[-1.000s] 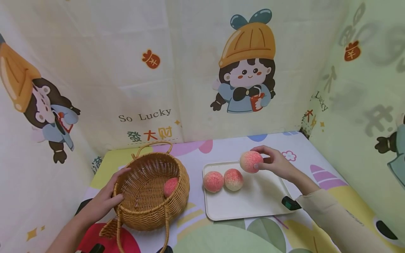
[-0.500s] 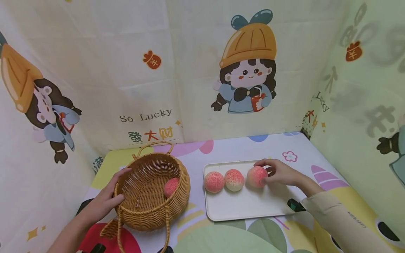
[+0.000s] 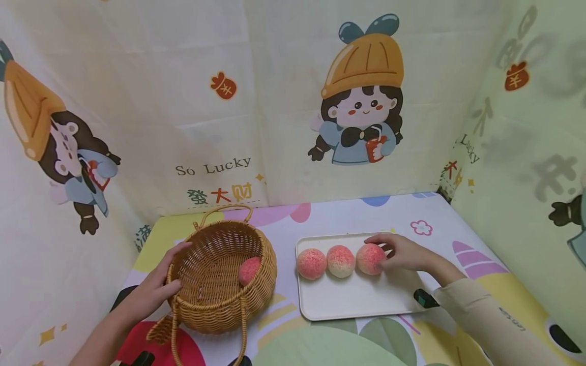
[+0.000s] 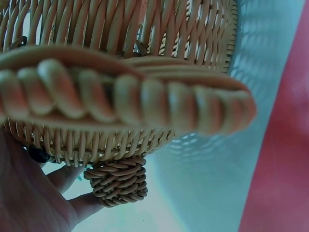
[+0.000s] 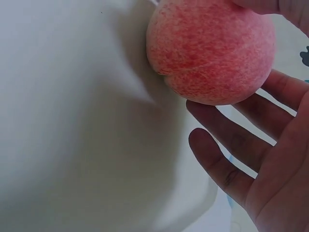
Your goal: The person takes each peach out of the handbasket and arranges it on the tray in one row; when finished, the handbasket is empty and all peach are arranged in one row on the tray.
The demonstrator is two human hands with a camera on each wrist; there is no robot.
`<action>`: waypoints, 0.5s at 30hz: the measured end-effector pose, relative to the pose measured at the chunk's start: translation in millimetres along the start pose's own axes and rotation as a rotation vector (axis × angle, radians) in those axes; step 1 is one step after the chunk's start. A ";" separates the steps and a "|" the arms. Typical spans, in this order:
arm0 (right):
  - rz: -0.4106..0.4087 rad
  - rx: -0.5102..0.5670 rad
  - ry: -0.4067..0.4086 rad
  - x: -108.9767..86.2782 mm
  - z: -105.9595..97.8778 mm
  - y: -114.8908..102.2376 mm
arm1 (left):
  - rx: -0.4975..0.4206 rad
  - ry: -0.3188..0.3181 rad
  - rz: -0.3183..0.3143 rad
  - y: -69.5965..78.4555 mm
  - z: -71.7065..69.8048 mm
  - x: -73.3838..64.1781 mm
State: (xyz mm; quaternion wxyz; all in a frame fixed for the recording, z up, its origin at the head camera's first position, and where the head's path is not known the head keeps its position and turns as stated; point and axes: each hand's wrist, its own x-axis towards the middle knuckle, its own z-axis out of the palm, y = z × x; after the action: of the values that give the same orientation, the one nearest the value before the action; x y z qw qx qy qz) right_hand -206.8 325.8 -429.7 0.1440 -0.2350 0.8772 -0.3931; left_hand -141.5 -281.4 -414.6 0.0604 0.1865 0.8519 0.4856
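A peach (image 3: 370, 259) stands at the right end of a row of three on the white tray (image 3: 348, 304). My right hand (image 3: 405, 253) holds it from the right, thumb on one side and fingertips along the other, as the right wrist view also shows for this pink peach (image 5: 212, 53). To its left sit another peach (image 3: 341, 261) and a third peach (image 3: 312, 264). The wicker basket (image 3: 220, 317) leans with its mouth toward me, one peach (image 3: 249, 271) inside against the right wall. My left hand (image 3: 153, 291) grips the basket's left rim, thumb inside.
One basket handle (image 3: 242, 330) hangs down in front, the other handle (image 3: 226, 207) arches behind. A small woven flap (image 3: 160, 329) juts out at lower left. A printed cloth (image 3: 284, 173) walls off the back and sides of the table.
My right hand has lowered the peach from above the tray's back edge onto the tray, then shifted it slightly left toward the other two. My left hand and the basket stay put.
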 end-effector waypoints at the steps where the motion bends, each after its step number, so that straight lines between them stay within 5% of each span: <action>1: 0.005 0.001 -0.005 0.0 0.6 -0.1 | 0.001 -0.001 0.001 0.2 0.0 0.0; 15: -0.003 -0.071 0.015 6.8 2.6 -18.1 | 0.001 0.000 0.015 4.9 -0.7 -2.7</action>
State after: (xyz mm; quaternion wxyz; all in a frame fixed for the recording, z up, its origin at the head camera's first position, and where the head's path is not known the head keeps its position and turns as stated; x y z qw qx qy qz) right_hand -206.0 310.1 -418.2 0.1284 -0.2384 0.8912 -0.3638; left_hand -137.9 -280.7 -410.3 0.0565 0.1930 0.8506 0.4858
